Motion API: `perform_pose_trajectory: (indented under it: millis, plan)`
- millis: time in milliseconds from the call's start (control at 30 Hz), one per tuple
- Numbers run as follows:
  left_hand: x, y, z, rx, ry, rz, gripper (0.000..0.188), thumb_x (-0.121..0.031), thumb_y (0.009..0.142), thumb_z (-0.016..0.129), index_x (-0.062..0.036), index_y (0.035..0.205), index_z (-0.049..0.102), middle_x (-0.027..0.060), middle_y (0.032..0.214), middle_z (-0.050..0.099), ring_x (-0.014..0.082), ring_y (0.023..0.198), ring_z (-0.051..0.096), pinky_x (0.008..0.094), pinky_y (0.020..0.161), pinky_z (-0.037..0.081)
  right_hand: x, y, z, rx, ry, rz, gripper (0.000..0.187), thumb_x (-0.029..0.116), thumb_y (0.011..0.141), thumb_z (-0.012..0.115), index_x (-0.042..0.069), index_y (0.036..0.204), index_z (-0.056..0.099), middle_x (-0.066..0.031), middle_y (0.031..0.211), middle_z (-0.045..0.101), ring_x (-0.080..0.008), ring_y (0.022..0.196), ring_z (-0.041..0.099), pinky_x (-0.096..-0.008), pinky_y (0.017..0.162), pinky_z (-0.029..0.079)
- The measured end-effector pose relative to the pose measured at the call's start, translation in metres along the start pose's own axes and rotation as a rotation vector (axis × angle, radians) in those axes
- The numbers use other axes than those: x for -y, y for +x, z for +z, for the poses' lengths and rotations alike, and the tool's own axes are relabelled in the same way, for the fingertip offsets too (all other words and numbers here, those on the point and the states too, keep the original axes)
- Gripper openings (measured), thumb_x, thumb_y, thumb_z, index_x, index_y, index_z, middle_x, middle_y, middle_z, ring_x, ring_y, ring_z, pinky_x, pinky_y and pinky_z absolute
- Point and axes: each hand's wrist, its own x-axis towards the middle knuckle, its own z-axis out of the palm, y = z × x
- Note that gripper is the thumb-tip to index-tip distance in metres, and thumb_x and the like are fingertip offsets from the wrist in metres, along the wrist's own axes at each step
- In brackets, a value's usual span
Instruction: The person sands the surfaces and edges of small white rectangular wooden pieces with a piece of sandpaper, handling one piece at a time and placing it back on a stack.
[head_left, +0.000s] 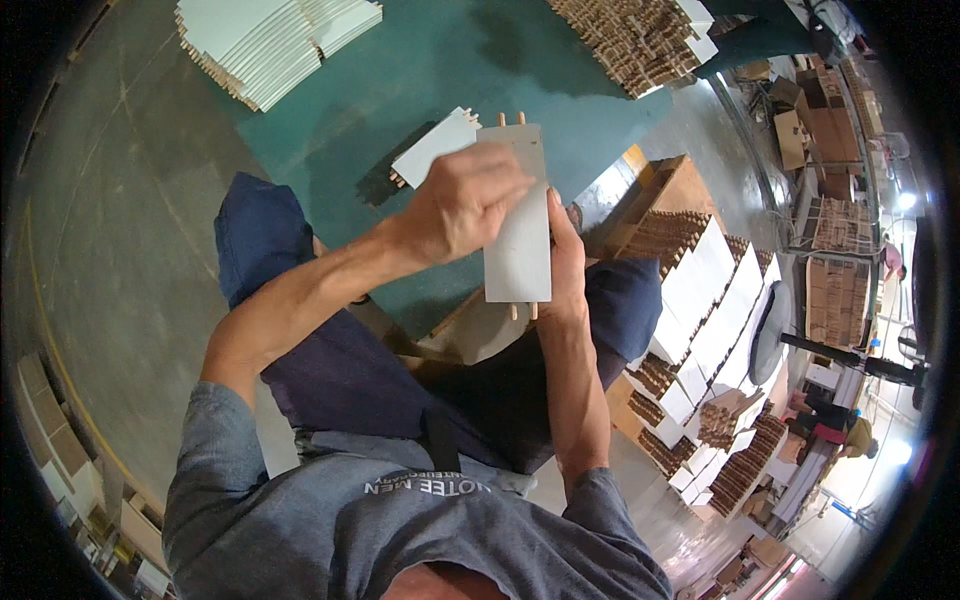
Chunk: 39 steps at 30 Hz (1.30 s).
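My right hand (566, 245) grips the right edge of a white rectangular board (518, 262), holding it lengthwise above my lap. Wooden dowels stick out of the board's far and near ends. Across the board's upper half lies my left hand (468, 200), its fingers closed and slightly smeared by motion. Whatever those fingers may hold is hidden. Just beyond my left hand, a smaller white board piece (436, 143) with dowels at its ends rests on the green surface (400, 50).
A fanned stack of white panels (270, 45) stands at the far left, and a stack of dowelled pieces (640, 40) at the far right. Beside my right knee are piled dowelled white boards (700, 310). A black round fan (770, 333) stands further right. Another person (845, 432) is in the background.
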Motion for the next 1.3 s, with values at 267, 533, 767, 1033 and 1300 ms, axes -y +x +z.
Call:
perform_pose_trajectory:
  millis: [267,533,767,1033,1300]
  plan:
    - [0.039,0.017,-0.023,-0.087,0.061,-0.147,0.010,-0.003,0.088,0.066,0.0045,0.093,0.071,0.0125,0.080,0.068,0.0200,0.071,0.064,0.0318,0.060,0.050,0.005,-0.009,0.025,0.073,-0.232,-0.011,0.056,0.041,0.106,0.033,0.000,0.144,0.043,-0.0246,0.130,0.057,-0.0281,0.105,0.062,-0.0395,0.081,0.058]
    - [0.015,0.013,-0.027,0.003,-0.085,-0.324,0.011,-0.004,0.087,0.069,0.0028,0.095,0.071,0.0097,0.086,0.068,0.0188,0.078,0.066,0.0308,0.068,0.052,0.010,-0.004,0.022,0.035,-0.061,0.017,0.053,0.045,0.106,0.036,0.004,0.137,0.049,-0.0183,0.119,0.065,-0.0259,0.092,0.069,-0.0372,0.074,0.061]
    - [-0.009,-0.011,0.001,0.236,-0.008,0.055,0.016,0.005,0.079,0.065,0.0008,0.093,0.070,0.0150,0.086,0.066,0.0305,0.080,0.066,0.0386,0.071,0.055,0.010,0.008,0.016,-0.110,0.153,0.033,0.048,0.044,0.106,0.038,0.006,0.129,0.054,-0.0127,0.110,0.067,-0.0227,0.090,0.068,-0.0358,0.075,0.059]
    - [-0.020,-0.019,0.009,0.173,-0.060,0.063,0.008,0.001,0.080,0.063,0.0005,0.087,0.068,0.0131,0.081,0.061,0.0288,0.078,0.063,0.0404,0.069,0.052,0.013,0.003,0.012,0.059,0.159,0.025,0.051,0.041,0.107,0.034,0.004,0.138,0.048,-0.0173,0.129,0.060,-0.0278,0.112,0.062,-0.0404,0.096,0.053]
    - [0.018,0.013,-0.022,-0.046,-0.446,-0.640,0.018,-0.009,0.088,0.075,0.0012,0.101,0.069,0.0046,0.088,0.068,0.0095,0.075,0.061,0.0225,0.065,0.050,0.014,-0.008,0.028,0.066,-0.127,-0.087,0.056,0.039,0.108,0.023,0.000,0.143,0.044,-0.0233,0.129,0.059,-0.0281,0.107,0.063,-0.0400,0.085,0.057]
